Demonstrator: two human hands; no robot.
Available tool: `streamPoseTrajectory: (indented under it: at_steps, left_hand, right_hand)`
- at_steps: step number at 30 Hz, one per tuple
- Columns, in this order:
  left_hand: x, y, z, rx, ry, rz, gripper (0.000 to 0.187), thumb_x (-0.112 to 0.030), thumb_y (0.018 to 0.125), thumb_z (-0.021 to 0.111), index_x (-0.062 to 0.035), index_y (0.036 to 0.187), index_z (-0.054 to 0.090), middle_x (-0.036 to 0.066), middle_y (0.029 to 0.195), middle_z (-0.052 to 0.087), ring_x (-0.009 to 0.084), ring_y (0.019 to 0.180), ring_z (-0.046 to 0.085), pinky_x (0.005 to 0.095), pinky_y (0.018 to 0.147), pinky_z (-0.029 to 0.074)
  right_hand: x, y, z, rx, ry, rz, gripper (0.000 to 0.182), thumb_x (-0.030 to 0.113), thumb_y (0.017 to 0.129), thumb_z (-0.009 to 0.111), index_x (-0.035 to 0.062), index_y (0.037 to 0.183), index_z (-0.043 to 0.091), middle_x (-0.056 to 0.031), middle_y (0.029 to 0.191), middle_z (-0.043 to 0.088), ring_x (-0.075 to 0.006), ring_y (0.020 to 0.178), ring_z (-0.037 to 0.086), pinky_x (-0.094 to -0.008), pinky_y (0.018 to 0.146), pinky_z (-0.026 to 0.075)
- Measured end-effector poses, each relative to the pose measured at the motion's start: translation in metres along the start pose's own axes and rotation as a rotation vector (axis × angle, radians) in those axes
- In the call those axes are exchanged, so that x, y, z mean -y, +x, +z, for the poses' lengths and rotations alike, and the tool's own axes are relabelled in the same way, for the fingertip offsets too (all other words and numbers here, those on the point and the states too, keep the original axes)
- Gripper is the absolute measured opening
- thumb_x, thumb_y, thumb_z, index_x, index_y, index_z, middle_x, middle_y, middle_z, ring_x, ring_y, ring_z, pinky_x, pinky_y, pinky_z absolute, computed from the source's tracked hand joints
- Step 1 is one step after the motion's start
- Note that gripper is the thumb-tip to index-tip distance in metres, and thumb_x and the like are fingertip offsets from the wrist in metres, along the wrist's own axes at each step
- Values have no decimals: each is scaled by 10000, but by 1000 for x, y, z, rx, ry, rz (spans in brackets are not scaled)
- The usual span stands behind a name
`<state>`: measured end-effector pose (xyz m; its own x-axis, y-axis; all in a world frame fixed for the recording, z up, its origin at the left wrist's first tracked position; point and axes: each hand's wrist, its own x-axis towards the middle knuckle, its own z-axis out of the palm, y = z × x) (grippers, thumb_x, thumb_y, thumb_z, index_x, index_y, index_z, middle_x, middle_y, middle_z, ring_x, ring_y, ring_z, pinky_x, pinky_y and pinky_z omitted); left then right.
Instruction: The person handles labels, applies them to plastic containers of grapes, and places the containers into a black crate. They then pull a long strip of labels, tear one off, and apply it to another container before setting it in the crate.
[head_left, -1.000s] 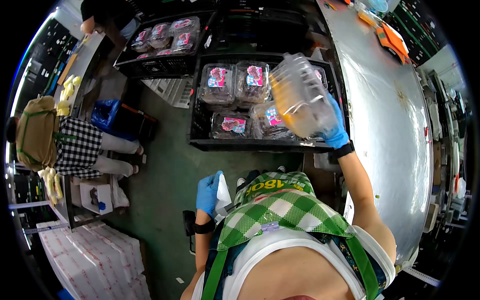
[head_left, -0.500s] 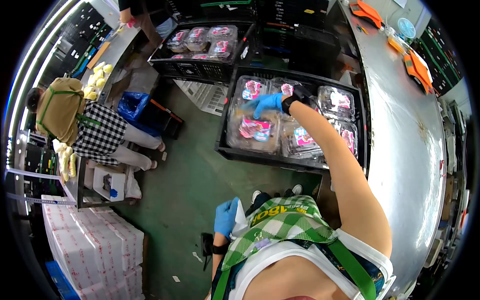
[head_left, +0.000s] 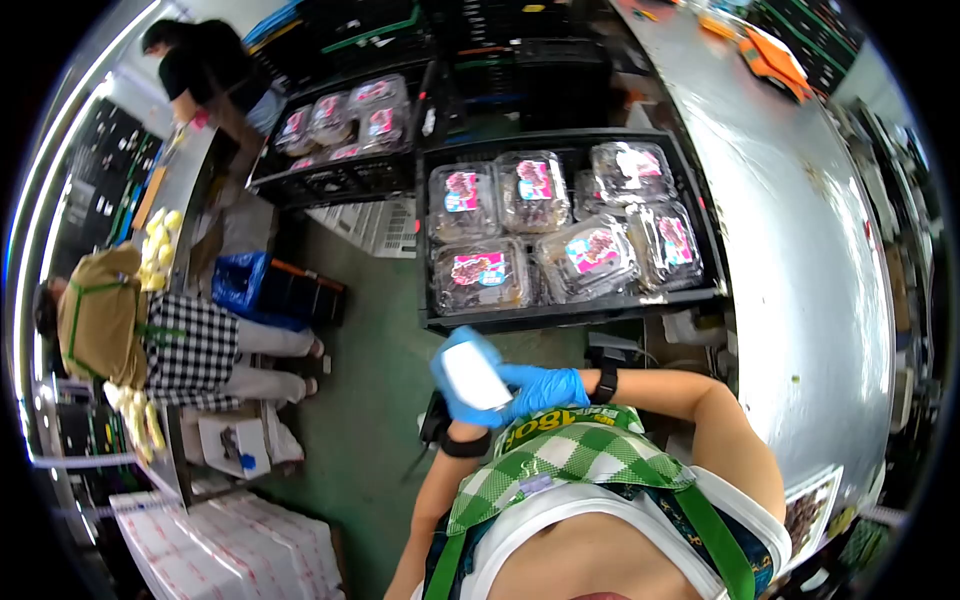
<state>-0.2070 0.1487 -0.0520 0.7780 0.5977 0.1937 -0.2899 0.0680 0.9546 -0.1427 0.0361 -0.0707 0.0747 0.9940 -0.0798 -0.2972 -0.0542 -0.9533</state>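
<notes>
Both my hands wear blue gloves and meet in front of the green checked apron. My left hand (head_left: 458, 385) is closed round a small white card or stack of labels (head_left: 475, 376). The fingertips of my right hand (head_left: 545, 390) pinch the lower right edge of that white piece. Just beyond them, a black crate (head_left: 570, 318) holds several clear plastic boxes of dark fruit, with pink and blue labels on their lids. One such box (head_left: 482, 275) lies at the crate's near left corner.
A second black crate (head_left: 335, 178) with similar boxes stands at the upper left. A long metal table (head_left: 800, 300) runs along the right. Two people (head_left: 100, 310) work at the left bench. White cartons (head_left: 235, 545) are stacked at the lower left.
My right hand has come back from the boxes in the crate to the white piece. My left hand has risen with it. The view has shifted, and one person at the upper left shows more fully.
</notes>
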Motion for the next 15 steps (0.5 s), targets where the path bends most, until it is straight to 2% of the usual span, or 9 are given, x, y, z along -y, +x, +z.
streamPoseTrajectory:
  at_steps: [1,3,5,6,7,9,12,14,15]
  left_hand:
    - [-5,9,15,273,45,152,179,-127,829,495,-53,672,541,-5,626,503,51,532,431,184,445,324]
    - [-26,15,49,348,-127,-327,211,-145,821,531,-31,645,536,2,640,519,58,532,435,196,451,337]
    - [-11,17,59,457,4,-210,143,-147,819,539,-14,776,567,35,720,561,79,634,504,214,594,409]
    - [0,20,64,475,147,17,123,-132,818,531,-12,829,561,44,787,566,91,704,516,224,665,410]
    - [5,19,66,487,267,258,127,-116,818,524,-11,881,556,54,854,570,103,773,527,234,736,411]
    - [11,13,52,414,284,-47,158,-92,811,510,-21,951,536,52,953,553,124,865,519,259,816,389]
    - [39,15,10,283,150,-384,133,-86,820,495,-48,942,532,43,956,557,128,851,529,243,771,406]
    - [40,24,-17,242,276,-387,105,-94,830,488,-60,916,537,36,942,559,114,816,534,219,710,416]
    - [42,28,-32,212,325,-370,94,-99,834,486,-64,904,538,30,932,560,106,796,536,207,678,417]
  right_hand:
    - [-19,-5,-1,-169,163,30,514,194,758,619,56,1197,389,-101,1112,486,-193,1032,452,-305,895,351]
    - [-23,-42,-32,-546,41,2,234,148,810,538,33,1009,497,-56,917,552,-141,871,513,-267,774,424]
    - [-2,-109,-69,-878,-252,-129,131,87,822,483,28,935,512,-44,841,543,-126,804,523,-251,694,440]
    - [7,-152,-92,-1006,-658,-135,167,79,832,431,15,970,501,-56,851,544,-128,804,525,-254,675,442]
    - [33,-198,-92,-1207,-546,-132,184,114,840,417,4,945,521,-80,869,545,-157,815,532,-274,700,440]
    - [33,-310,-106,-1694,-804,-170,282,178,836,434,-2,1050,472,-129,944,549,-226,833,524,-301,743,422]
    - [18,-448,-84,-2454,-1257,91,212,98,792,425,4,973,483,-213,831,540,-326,724,531,-343,658,432]
    - [-33,-540,-56,-2487,-1020,645,340,154,789,439,-30,1074,442,-239,1035,513,-368,968,485,-371,820,386]
    - [-37,-551,-37,-2499,-498,836,474,216,722,544,-20,1115,425,-258,1097,475,-374,1028,455,-370,874,362]
